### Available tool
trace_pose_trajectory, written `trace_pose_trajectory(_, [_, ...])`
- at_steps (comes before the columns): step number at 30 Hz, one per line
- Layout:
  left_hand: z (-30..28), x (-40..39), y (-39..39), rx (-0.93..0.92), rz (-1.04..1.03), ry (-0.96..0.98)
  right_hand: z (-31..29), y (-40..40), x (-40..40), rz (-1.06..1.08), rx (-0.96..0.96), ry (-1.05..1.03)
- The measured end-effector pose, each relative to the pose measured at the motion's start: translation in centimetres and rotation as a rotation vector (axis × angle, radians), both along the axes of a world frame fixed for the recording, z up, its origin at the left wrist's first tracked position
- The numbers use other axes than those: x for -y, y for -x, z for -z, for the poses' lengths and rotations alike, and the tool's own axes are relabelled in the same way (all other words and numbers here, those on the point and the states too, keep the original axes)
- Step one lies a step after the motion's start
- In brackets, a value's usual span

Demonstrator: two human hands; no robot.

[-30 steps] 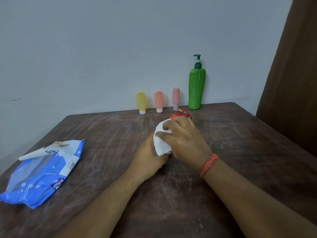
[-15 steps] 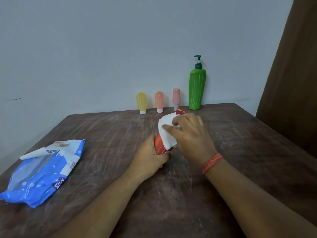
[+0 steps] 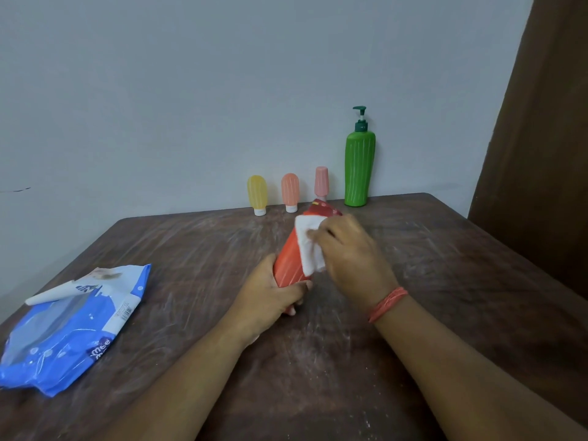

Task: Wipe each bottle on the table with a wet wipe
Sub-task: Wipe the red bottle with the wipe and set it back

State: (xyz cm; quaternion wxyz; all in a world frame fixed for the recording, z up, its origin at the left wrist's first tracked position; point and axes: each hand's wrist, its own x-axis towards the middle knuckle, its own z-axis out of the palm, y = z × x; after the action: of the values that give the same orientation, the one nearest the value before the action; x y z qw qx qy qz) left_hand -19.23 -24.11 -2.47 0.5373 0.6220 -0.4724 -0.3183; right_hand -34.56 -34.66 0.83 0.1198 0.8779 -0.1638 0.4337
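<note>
The left hand point(image 3: 270, 294) grips the base of the red bottle point(image 3: 291, 262); the right hand point(image 3: 348, 253) presses the wet wipe point(image 3: 307, 246) on it. Wiping is under way; next, probably turn the bottle

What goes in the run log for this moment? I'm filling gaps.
step: wiping red bottle | left hand: holds bottle base | right hand: presses wet wipe on it | green pump bottle: standing by wall

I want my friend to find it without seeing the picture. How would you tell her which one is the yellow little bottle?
Look at the far edge of the brown table, against the grey wall, where four bottles stand in a row. The tall green pump bottle is at the right end; go to the opposite, left end. The yellow bottle stands there on a white cap, beside two pinkish ones.
</note>
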Motion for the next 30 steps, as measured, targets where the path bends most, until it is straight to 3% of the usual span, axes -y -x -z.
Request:
trace_pose_trajectory(4, [0.2, -0.1, -0.1, 0.101, 0.029, -0.028, -1.3, 1.3, 2.2, 0.19, 0.241, -0.145])
trace_pose_trajectory(8, [0.1, 0.1, 0.0, 0.168, 0.024, -0.031, -0.4, 0.8, 0.6, 0.073, 0.03, -0.006])
trace_pose_trajectory(13, [0.1, 0.0, 0.2, 0.266, 0.023, -0.034, -1.7, 1.6, 1.6, 0.25, 0.18, -0.167])
trace_pose_trajectory(16, [0.0, -0.1, 0.2, 0.26, 0.013, -0.038, -1.0, 1.2, 0.6, 0.158, -0.002, 0.006])
trace_pose_trajectory(20, [-0.1, 0.0, 0.3, 0.309, 0.019, -0.034, -1.9, 1.4, 1.3, 0.289, 0.115, -0.092])
trace_pose_trajectory(24, [-0.1, 0.0, 0.3, 0.271, 0.016, -0.028, -1.4, 1.5, 0.8, 0.201, 0.004, 0.008])
trace_pose_trajectory(27, [0.0, 0.1, 0.2, 0.266, 0.019, -0.035, -1.5, 1.4, 1.0, 0.261, 0.155, -0.087])
trace_pose_trajectory(30, [0.0, 0.1, 0.1, 0.179, 0.011, -0.024, -0.7, 1.2, 1.0, 0.161, -0.013, 0.006])
